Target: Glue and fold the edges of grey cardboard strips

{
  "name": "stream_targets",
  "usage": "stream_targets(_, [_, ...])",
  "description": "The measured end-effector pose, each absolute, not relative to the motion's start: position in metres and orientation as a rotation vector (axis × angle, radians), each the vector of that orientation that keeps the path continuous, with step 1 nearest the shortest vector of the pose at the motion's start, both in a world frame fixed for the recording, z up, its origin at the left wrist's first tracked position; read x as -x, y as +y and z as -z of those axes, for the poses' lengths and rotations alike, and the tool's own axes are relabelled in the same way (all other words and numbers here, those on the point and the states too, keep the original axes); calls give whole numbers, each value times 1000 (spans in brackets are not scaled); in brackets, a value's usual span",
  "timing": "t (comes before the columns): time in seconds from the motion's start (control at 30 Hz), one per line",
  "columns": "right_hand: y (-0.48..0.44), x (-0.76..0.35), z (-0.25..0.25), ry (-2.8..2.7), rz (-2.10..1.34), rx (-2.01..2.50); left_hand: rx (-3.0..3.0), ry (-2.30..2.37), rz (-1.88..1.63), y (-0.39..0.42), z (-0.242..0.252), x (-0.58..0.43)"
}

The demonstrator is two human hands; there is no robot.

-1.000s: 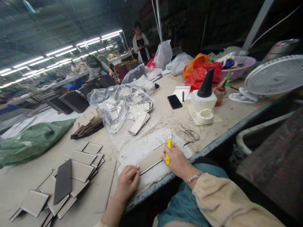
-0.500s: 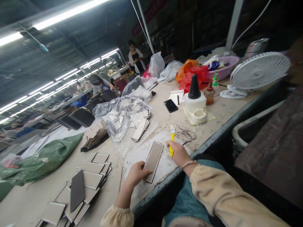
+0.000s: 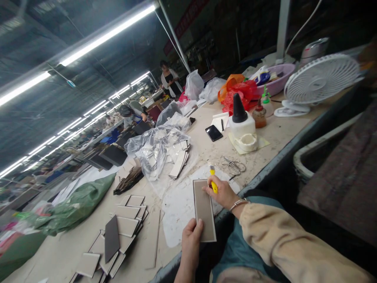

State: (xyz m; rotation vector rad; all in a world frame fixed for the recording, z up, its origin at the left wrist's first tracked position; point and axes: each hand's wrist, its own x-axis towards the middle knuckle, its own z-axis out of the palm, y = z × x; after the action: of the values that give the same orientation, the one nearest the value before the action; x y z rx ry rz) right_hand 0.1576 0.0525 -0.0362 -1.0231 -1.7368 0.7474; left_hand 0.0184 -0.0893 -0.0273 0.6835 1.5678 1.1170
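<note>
At the lower centre of the frame, the left hand (image 3: 191, 239) has its grip clenched on the near end of a grey card panel (image 3: 204, 210), which is held partly over a white sheet (image 3: 178, 204) on the tabletop (image 3: 273, 137). The right hand (image 3: 222, 193), its grip grasping a yellow brush (image 3: 213, 181), touches the panel's far right edge. Scissors (image 3: 235, 167) lie near, just above.

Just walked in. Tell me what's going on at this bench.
A person seated at a long table is working on a grey card panel. The left hand pinches the panel's near end, over a white sheet at the table's edge. The right hand grips a yellow brush by the panel's far end. Scissors and a glue bottle sit just beyond; a pile of similar panels lies to the left. Other people work further back.
</note>
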Motion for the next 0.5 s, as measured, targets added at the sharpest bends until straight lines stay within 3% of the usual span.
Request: stream_targets(0.5, [64,-169,64,-1786,-637,1051,-640,1523,-1239,-95,48,-18])
